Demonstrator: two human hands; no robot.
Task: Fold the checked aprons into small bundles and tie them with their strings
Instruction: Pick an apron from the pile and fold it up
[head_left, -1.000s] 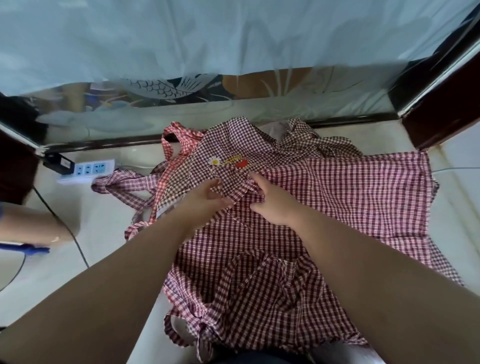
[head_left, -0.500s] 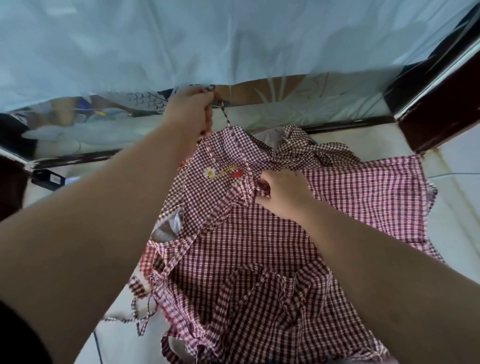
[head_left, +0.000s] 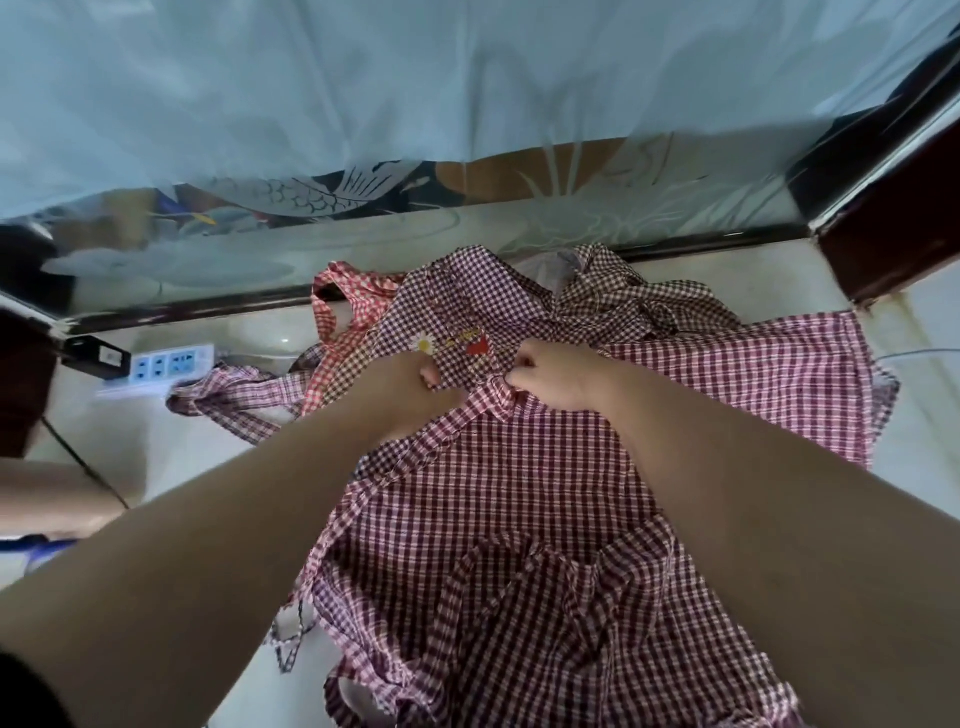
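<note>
Apron cloth (head_left: 519, 493), spread on the floor (head_left: 156, 452), is pinched by curled fingers of both hands: the left hand (head_left: 410, 387), raised a moment ago, has been returned beside the right hand (head_left: 553, 376). Folding seems barely begun.

Floor (head_left: 208, 457): pale glossy tile, catching soft daylight.
Curtain (head_left: 415, 78): sheer pale blue, hung across the far side.
Glass panel (head_left: 311, 192): etched fish and reeds, with a dark rail (head_left: 182, 310) along its foot.
Wooden post (head_left: 893, 218): dark, far right.
Power strip (head_left: 166, 364): white, on the floor at left, beside a black adapter (head_left: 101, 356).
</note>
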